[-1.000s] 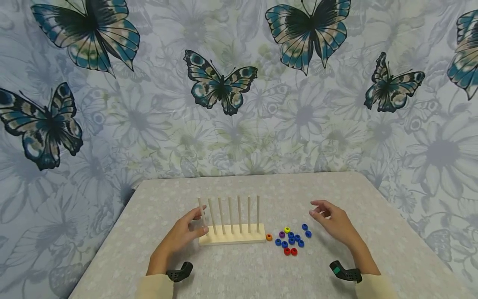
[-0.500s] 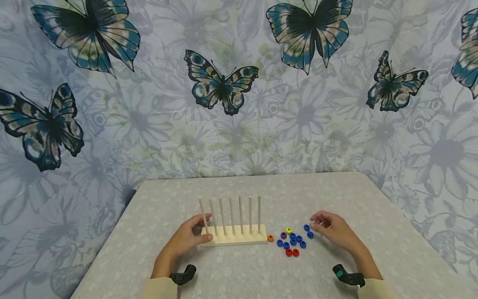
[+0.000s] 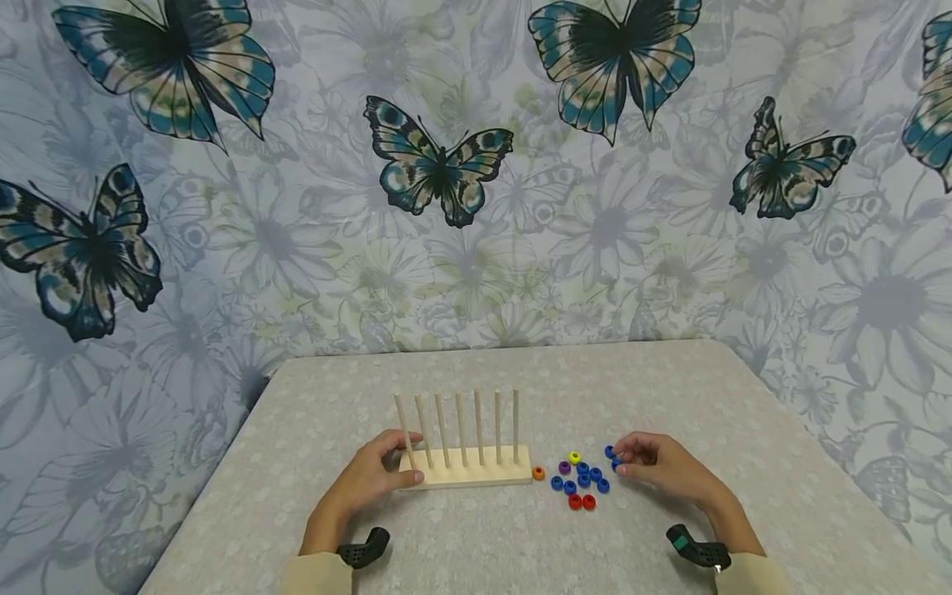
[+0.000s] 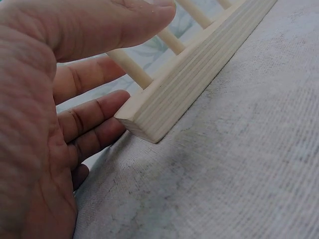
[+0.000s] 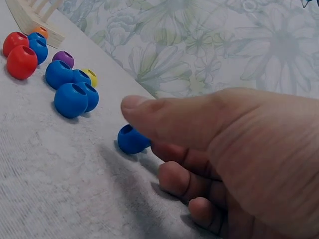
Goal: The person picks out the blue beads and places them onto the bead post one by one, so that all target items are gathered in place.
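Note:
A pale wooden peg board (image 3: 476, 471), with a row of several upright pegs, stands left of centre on the table. My left hand (image 3: 368, 473) is around its left end; in the left wrist view relaxed fingertips (image 4: 117, 102) touch the end, and the thumb (image 4: 134, 30) passes over the front. My right hand (image 3: 665, 467) is at two blue beads on the right of a loose group. One blue bead (image 5: 130, 139) sits on the cloth, partly behind the right thumb (image 5: 174, 117); the index fingertip is hidden, so a pinch cannot be made out.
Several more blue beads (image 3: 583, 480) lie between the board and the right hand. With them are two red beads (image 3: 575, 502), a yellow bead (image 3: 574, 457), a purple bead (image 3: 564, 468) and an orange bead (image 3: 538, 473) beside the board. Butterfly-patterned wallpaper (image 3: 446, 289) rises behind the table.
My right hand has come down and slightly nearer, reaching the two rightmost blue beads. The left hand has shifted a little right and lower at the board's end. The beads lie as before.

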`<state>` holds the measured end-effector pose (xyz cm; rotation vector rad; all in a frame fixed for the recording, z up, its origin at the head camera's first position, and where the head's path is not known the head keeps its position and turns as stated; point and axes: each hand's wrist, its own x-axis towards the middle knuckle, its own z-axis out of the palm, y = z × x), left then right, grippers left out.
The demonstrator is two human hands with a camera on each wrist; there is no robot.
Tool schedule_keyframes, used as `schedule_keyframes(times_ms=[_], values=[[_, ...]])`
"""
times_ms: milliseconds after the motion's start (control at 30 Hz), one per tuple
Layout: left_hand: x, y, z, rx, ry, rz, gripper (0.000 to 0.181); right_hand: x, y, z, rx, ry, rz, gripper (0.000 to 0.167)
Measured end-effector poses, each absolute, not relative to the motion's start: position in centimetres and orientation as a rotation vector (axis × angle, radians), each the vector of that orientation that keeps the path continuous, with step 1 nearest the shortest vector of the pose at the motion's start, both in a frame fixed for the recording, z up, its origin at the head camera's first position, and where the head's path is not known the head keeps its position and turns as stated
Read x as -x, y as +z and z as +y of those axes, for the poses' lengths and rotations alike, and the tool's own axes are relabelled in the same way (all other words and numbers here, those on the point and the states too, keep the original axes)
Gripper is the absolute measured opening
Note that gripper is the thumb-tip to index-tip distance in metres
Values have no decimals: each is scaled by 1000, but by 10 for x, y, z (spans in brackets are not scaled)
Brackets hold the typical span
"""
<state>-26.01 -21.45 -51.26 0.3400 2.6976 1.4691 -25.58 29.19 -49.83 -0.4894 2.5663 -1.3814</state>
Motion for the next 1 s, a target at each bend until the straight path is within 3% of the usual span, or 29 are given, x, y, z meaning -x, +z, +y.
schedule_keyframes(times_ms=[1000], values=[[261, -516, -213, -355, 1406, 2725, 59, 259, -502, 292, 498, -1284, 2627, 23]])
